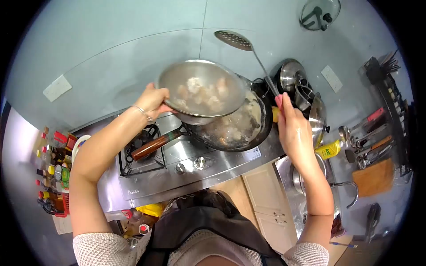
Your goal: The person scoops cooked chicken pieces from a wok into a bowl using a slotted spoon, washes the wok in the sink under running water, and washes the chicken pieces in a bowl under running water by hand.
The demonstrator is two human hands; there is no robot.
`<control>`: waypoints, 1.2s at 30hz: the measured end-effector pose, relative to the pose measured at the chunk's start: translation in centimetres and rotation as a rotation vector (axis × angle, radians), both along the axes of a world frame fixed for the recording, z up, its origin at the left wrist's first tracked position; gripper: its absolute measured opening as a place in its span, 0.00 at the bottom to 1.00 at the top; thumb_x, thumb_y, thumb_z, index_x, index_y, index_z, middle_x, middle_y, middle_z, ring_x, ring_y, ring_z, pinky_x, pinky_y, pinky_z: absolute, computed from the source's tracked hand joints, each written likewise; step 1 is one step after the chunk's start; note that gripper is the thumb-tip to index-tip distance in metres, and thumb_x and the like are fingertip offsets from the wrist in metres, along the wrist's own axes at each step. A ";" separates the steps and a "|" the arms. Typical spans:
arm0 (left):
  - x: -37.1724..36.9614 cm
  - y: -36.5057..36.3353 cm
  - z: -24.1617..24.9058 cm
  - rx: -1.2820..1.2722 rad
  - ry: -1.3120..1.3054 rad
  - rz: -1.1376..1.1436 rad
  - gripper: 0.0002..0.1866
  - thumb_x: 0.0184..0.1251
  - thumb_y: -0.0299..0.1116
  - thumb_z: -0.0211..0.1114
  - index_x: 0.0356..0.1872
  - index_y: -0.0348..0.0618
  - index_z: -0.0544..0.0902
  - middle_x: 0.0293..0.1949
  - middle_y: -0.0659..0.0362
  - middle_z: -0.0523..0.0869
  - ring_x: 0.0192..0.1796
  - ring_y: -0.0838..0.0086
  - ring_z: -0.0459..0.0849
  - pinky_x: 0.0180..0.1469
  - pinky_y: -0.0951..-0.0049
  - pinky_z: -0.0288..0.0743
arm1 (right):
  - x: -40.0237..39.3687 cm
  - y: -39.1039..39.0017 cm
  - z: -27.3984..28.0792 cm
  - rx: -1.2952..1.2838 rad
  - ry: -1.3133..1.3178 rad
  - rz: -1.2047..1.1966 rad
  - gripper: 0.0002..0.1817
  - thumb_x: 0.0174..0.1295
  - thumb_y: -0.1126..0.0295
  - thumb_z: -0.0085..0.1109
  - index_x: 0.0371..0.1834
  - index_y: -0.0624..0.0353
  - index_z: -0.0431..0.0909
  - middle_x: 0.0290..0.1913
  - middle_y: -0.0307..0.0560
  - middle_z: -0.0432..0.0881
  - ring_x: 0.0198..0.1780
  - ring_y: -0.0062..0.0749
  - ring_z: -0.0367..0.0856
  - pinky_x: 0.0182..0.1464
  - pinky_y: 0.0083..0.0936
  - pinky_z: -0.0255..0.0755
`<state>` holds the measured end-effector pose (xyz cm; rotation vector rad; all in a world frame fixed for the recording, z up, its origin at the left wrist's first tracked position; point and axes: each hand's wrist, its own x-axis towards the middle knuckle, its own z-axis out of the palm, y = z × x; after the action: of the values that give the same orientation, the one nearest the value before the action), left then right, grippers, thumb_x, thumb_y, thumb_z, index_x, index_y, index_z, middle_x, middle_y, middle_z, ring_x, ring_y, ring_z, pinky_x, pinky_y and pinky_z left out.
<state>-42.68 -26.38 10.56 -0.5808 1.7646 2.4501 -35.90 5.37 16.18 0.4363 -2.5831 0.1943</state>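
My left hand (154, 101) grips the rim of a steel bowl (171, 74), fingers closed on its left side. Pale, lumpy food pieces (206, 93) lie in the bowl, which is held above the wok's left part and tilted. Below, the dark wok (248, 144) contains bubbling whitish liquid (230, 131) with steam or foam; its wooden handle (155, 145) points left. In my closed right hand (295, 131) is the pink handle of a skimmer (234, 41), raised to the wok's right with its perforated head up near the wall.
The wok stands on a steel gas stove (186, 177), with a left burner (141, 148) beside it. Lidded pots (292, 75) crowd the back right corner. To the right are a yellow bottle (329, 150), a sink with a faucet (348, 184) and hanging utensils (372, 142). Condiment bottles (53, 164) line the left.
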 end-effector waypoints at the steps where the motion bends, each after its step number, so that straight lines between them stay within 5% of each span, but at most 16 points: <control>1: 0.8 -1.1 0.2 -0.058 0.060 -0.048 0.30 0.46 0.17 0.49 0.55 0.31 0.51 0.43 0.44 0.69 0.35 0.57 0.80 0.30 0.59 0.83 | -0.8 0.8 -0.7 0.017 -0.016 -0.043 0.23 0.55 0.72 0.49 0.55 0.67 0.63 0.28 0.60 0.75 0.28 0.53 0.76 0.31 0.40 0.71; 4: 3.2 -5.0 0.8 -0.194 0.097 -0.003 0.29 0.48 0.19 0.50 0.55 0.33 0.53 0.42 0.46 0.71 0.35 0.62 0.80 0.29 0.66 0.83 | -3.7 2.4 -3.7 0.026 -0.299 -0.134 0.20 0.55 0.72 0.49 0.52 0.63 0.65 0.34 0.64 0.77 0.36 0.57 0.76 0.38 0.42 0.69; 7: 6.3 -7.2 2.1 -0.191 0.055 0.149 0.28 0.49 0.19 0.50 0.55 0.35 0.54 0.39 0.48 0.72 0.33 0.66 0.80 0.25 0.71 0.83 | -6.8 3.9 -9.2 0.131 -0.316 -0.127 0.16 0.57 0.73 0.39 0.48 0.67 0.67 0.28 0.66 0.77 0.32 0.55 0.78 0.35 0.42 0.72; 12: 10.5 -12.5 1.9 -0.227 0.107 0.245 0.21 0.51 0.20 0.49 0.50 0.38 0.61 0.31 0.58 0.73 0.25 0.78 0.77 0.19 0.79 0.80 | -9.5 3.7 -14.3 0.028 -0.356 -0.022 0.13 0.62 0.68 0.39 0.43 0.65 0.68 0.23 0.63 0.76 0.31 0.54 0.78 0.34 0.43 0.70; 15: 13.1 -13.2 2.1 -0.220 0.095 0.300 0.19 0.52 0.19 0.48 0.48 0.38 0.65 0.29 0.60 0.74 0.22 0.80 0.77 0.18 0.82 0.79 | -8.5 2.5 -13.7 -0.451 -0.741 0.002 0.09 0.59 0.72 0.44 0.37 0.69 0.68 0.13 0.44 0.70 0.07 0.27 0.68 0.06 0.23 0.59; 19: 15.0 -13.6 1.8 -0.180 0.070 0.355 0.19 0.51 0.18 0.48 0.48 0.37 0.66 0.31 0.58 0.75 0.24 0.79 0.78 0.20 0.80 0.81 | -8.1 3.2 -13.7 -0.816 -1.263 -0.093 0.09 0.62 0.68 0.44 0.37 0.64 0.70 0.14 0.42 0.70 0.09 0.24 0.67 0.09 0.20 0.61; 25: 16.0 -13.5 1.2 -0.134 0.074 0.416 0.21 0.51 0.18 0.47 0.50 0.36 0.65 0.35 0.56 0.76 0.25 0.77 0.79 0.20 0.80 0.81 | -5.9 2.0 -12.3 -1.050 -1.542 -0.099 0.11 0.62 0.67 0.43 0.38 0.65 0.68 0.18 0.43 0.71 0.14 0.22 0.69 0.12 0.17 0.62; 26: 16.2 -14.4 0.8 -0.127 0.085 0.322 0.21 0.51 0.18 0.47 0.51 0.36 0.64 0.38 0.55 0.75 0.31 0.74 0.80 0.27 0.77 0.82 | -5.8 2.0 -12.0 -1.155 -1.606 -0.106 0.11 0.63 0.68 0.43 0.40 0.65 0.68 0.19 0.42 0.72 0.14 0.22 0.68 0.12 0.15 0.62; 28: 16.1 -14.4 0.7 -0.120 0.091 0.224 0.22 0.52 0.18 0.48 0.52 0.36 0.64 0.42 0.54 0.75 0.37 0.71 0.81 0.34 0.73 0.83 | -5.6 0.7 -12.2 -1.207 -1.624 -0.074 0.12 0.62 0.68 0.43 0.43 0.67 0.66 0.21 0.44 0.71 0.15 0.21 0.67 0.12 0.14 0.61; 30: 15.6 -12.9 1.2 -0.116 0.095 0.306 0.22 0.50 0.18 0.48 0.51 0.35 0.63 0.37 0.55 0.75 0.27 0.75 0.80 0.20 0.79 0.81 | -6.1 -0.6 -13.4 -1.470 -1.653 -0.019 0.12 0.62 0.69 0.44 0.43 0.67 0.66 0.22 0.45 0.71 0.15 0.21 0.67 0.12 0.14 0.61; 34: 14.9 -11.5 1.9 -0.088 0.090 0.297 0.21 0.51 0.18 0.48 0.50 0.35 0.64 0.37 0.55 0.75 0.27 0.75 0.80 0.21 0.79 0.81 | -6.4 -1.6 -14.0 -1.488 -1.546 0.037 0.10 0.62 0.68 0.45 0.37 0.66 0.66 0.22 0.46 0.71 0.16 0.21 0.67 0.12 0.14 0.62; 36: 14.8 -11.6 1.7 -0.078 0.114 0.221 0.21 0.52 0.17 0.48 0.51 0.36 0.63 0.39 0.55 0.75 0.36 0.72 0.81 0.34 0.72 0.83 | -6.6 -1.3 -14.1 -1.494 -1.530 0.045 0.10 0.62 0.69 0.46 0.37 0.66 0.67 0.22 0.47 0.71 0.15 0.22 0.68 0.12 0.15 0.62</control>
<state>-27.90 -37.95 12.28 -0.6907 1.9436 2.6154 -42.52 4.10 2.07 -0.4486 -2.4089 3.0533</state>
